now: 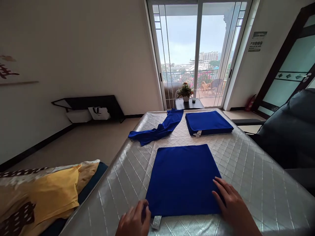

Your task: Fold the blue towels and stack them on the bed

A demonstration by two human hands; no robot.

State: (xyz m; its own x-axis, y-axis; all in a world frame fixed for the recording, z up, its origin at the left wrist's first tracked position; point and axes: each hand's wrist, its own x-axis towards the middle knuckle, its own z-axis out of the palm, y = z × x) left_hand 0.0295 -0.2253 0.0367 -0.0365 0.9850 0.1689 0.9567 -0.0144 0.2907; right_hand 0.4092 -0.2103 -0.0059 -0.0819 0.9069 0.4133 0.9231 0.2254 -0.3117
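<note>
A square blue cloth [183,182] lies flat and smooth on the silver quilted bed surface [248,177], with a white label [156,222] sticking out at its lower left corner. My left hand [135,220] is at that corner, fingers curled and the thumb close to the forefinger at the cloth's edge. On the right edge rests my right hand [230,201], fingers stretched out and slightly apart. Farther back on the right is a neat stack of folded blue cloths [209,122] with white labels. Left of the stack, a crumpled blue cloth [159,130] lies in a twisted strip.
Yellow fabric [57,191] lies on patterned bedding at the lower left. A black leather chair [291,131] stands on the right. Beyond the bed are a small table [189,104] with a flower pot [186,97] and a sliding glass door.
</note>
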